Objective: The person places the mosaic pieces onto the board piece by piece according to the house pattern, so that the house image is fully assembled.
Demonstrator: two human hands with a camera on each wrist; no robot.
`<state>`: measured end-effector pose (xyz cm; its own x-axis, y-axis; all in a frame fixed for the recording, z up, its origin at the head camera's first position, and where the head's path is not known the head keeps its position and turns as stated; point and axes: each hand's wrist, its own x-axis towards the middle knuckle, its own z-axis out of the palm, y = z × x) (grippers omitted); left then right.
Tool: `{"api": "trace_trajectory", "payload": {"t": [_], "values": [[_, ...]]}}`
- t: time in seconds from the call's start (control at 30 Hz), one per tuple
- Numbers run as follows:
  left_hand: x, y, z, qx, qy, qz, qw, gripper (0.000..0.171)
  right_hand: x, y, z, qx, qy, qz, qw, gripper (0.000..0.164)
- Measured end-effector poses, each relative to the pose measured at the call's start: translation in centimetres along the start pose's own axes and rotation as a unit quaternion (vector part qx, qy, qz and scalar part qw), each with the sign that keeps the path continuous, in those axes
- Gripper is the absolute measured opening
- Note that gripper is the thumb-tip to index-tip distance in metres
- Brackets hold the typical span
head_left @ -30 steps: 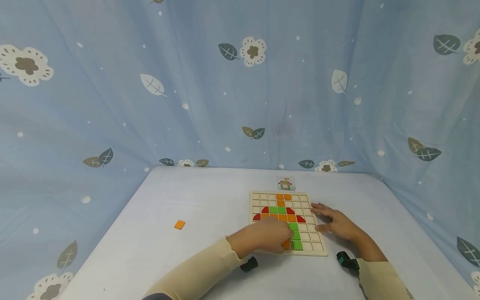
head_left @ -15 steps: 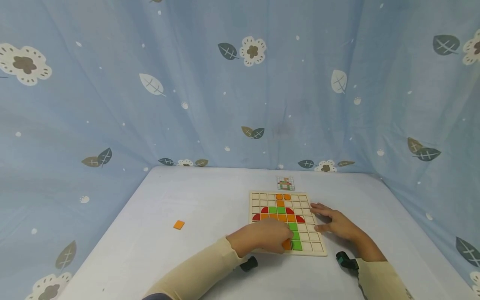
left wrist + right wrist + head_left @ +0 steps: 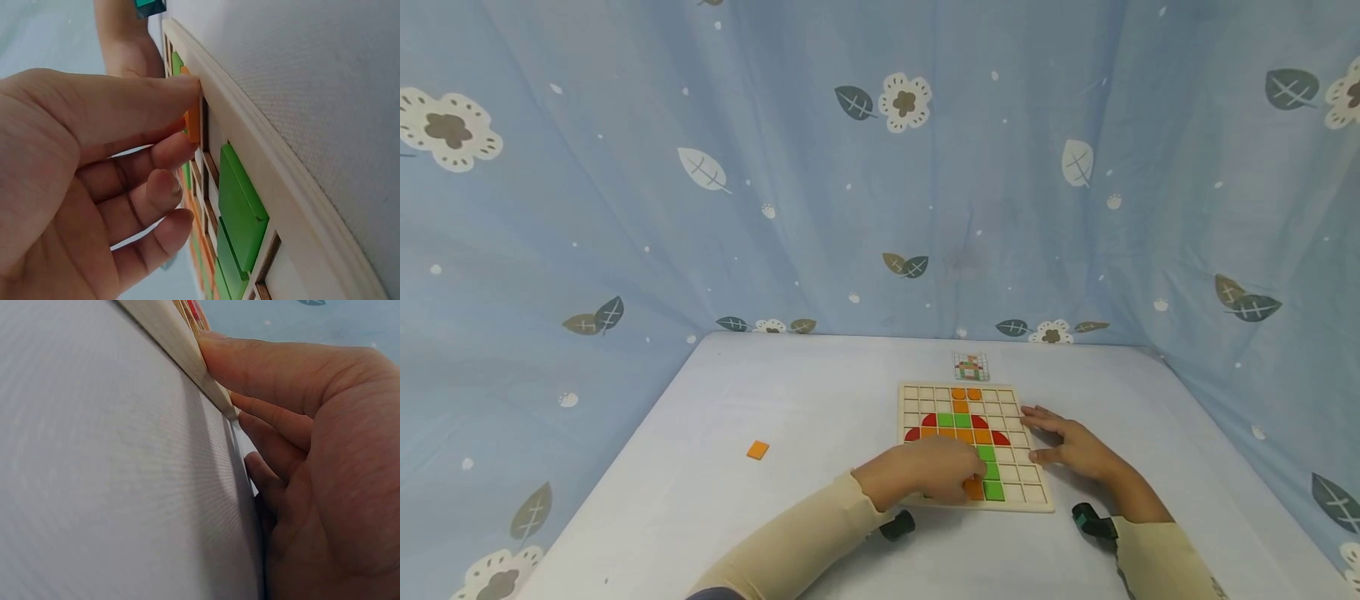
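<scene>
A square wooden grid board (image 3: 1012,473) lies on the white table, with green, orange and red flat pieces set in its cells. Over its lower left part, my left hand (image 3: 936,467) pinches an orange square tile (image 3: 194,122) between thumb and forefinger at the board's near row. Beside that tile are several green tiles (image 3: 242,203) in the left wrist view. My right hand (image 3: 1075,447) rests at the board's right edge, fingers spread. Its thumb (image 3: 262,365) touches the rim in the right wrist view. The left hand hides some cells in the head view.
A loose orange tile (image 3: 757,450) lies on the table to the left. Behind the board sits a small card (image 3: 971,367) printed with a coloured grid pattern. A blue curtain (image 3: 880,192) with leaves and flowers stands beyond the table (image 3: 820,375).
</scene>
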<state>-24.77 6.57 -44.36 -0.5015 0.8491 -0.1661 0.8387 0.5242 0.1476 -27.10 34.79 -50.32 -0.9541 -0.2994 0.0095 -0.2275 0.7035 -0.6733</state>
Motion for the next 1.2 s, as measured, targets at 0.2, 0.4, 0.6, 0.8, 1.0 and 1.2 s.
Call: {"api": "trace_trajectory", "payload": {"t": [0.2,0.4,0.6,0.8,1.0,1.2], "values": [[-0.1,-0.1,-0.1,-0.011,-0.004,-0.002,0.9999,0.013,0.0,0.0,0.0,-0.008,-0.002,-0.011,1.000,0.070],[-0.2,0.0,-0.2,-0.001,-0.002,-0.004,1.0000,0.014,0.0,-0.1,0.0,-0.001,-0.002,-0.011,1.000,0.070],[-0.3,0.0,-0.2,0.009,0.000,-0.002,1.0000,0.015,0.1,-0.1,0.1,-0.001,-0.001,0.001,1.000,0.070],[-1.2,-0.6,-0.7,0.013,0.004,-0.009,0.9999,0.025,0.1,0.0,0.0,-0.015,-0.003,0.003,1.000,0.072],[-2.2,-1.1,-1.1,0.042,0.030,0.020,0.9985,0.024,-0.1,0.0,-0.1,-0.014,0.004,0.006,1.000,0.072],[-3.9,-2.2,-0.9,0.062,0.048,0.024,0.9967,0.020,0.2,-0.1,0.1,-0.004,-0.010,0.006,1.000,0.072]]}}
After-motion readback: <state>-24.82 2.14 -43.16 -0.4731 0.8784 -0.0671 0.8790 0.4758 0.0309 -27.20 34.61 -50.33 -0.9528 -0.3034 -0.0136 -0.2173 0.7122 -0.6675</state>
